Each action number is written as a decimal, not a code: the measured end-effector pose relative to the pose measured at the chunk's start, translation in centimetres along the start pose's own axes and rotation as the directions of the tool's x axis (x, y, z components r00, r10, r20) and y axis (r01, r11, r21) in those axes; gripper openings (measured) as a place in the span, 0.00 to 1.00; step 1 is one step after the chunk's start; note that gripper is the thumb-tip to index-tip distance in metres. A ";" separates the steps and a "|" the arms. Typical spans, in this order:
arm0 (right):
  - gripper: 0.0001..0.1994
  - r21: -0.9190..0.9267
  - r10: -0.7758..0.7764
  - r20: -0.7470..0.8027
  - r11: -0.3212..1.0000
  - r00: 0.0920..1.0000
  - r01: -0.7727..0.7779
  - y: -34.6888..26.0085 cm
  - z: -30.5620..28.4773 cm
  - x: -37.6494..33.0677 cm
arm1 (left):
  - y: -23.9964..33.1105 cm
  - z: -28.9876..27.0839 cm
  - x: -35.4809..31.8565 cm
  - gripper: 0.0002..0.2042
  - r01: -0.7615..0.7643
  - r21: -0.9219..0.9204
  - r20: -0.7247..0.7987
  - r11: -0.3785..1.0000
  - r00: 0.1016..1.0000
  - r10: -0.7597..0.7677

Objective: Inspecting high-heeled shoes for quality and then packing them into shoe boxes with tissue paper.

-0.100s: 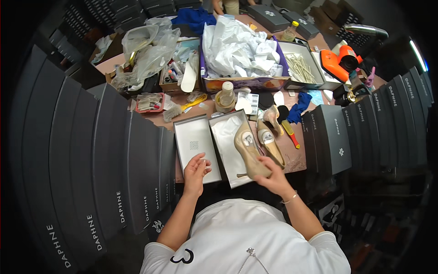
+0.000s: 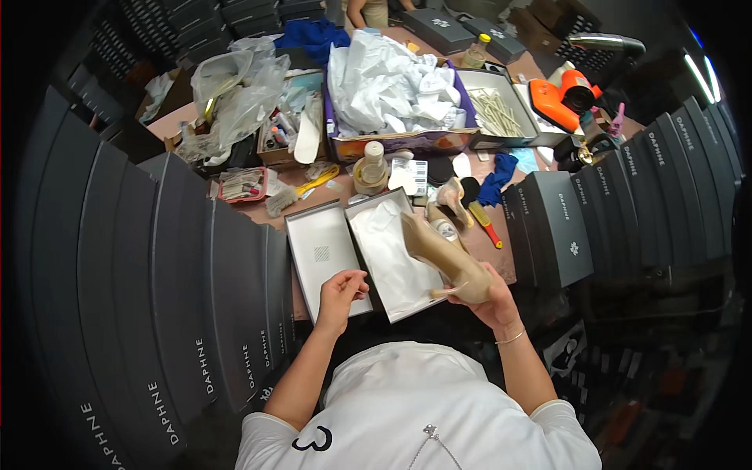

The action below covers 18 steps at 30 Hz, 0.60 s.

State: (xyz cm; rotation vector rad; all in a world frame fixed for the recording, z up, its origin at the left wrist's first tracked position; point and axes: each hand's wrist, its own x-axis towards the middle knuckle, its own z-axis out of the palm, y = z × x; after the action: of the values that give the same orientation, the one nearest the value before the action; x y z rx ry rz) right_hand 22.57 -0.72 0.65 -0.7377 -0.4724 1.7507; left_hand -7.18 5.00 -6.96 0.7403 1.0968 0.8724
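My right hand (image 2: 495, 301) grips a beige high-heeled shoe (image 2: 439, 249) by its toe end. The shoe is tipped on its side, with its thin heel pointing left over a shoe box (image 2: 399, 290) lined with white tissue paper (image 2: 392, 243). My left hand (image 2: 343, 298) hovers over the box lid (image 2: 313, 227), its fingers curled together and nothing visible in them. Behind the raised shoe stands a second beige shoe (image 2: 443, 229), mostly covered by it. A yellow-and-red brush (image 2: 486, 225) and a crumpled beige piece (image 2: 453, 197) lie just beyond.
Stacked dark grey shoe boxes wall in the left (image 2: 180, 274) and right (image 2: 560, 227). Farther back are a purple carton (image 2: 407, 147) of white paper, a tray of sticks (image 2: 497, 113), a glass jar (image 2: 370, 172) and an orange tool (image 2: 552, 108). A person (image 2: 368, 12) is at the far edge.
The held shoe has turned over onto its side, its heel swinging out left, and my right hand has moved right with it. My left hand's fingers have drawn closer together. The view has shifted slightly.
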 end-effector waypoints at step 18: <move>0.32 0.595 -0.025 -0.016 0.803 1.000 0.029 -1.2 -7.1 -0.6 | -11.4 9.5 7.3 0.26 -0.333 0.933 0.319 -0.134 0.941 -0.114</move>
State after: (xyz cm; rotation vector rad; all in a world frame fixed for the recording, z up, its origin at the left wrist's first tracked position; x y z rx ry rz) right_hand 28.44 -1.31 -3.54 -0.2780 0.0914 1.7304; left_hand 5.88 5.27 -17.09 2.2952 1.3014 -0.2932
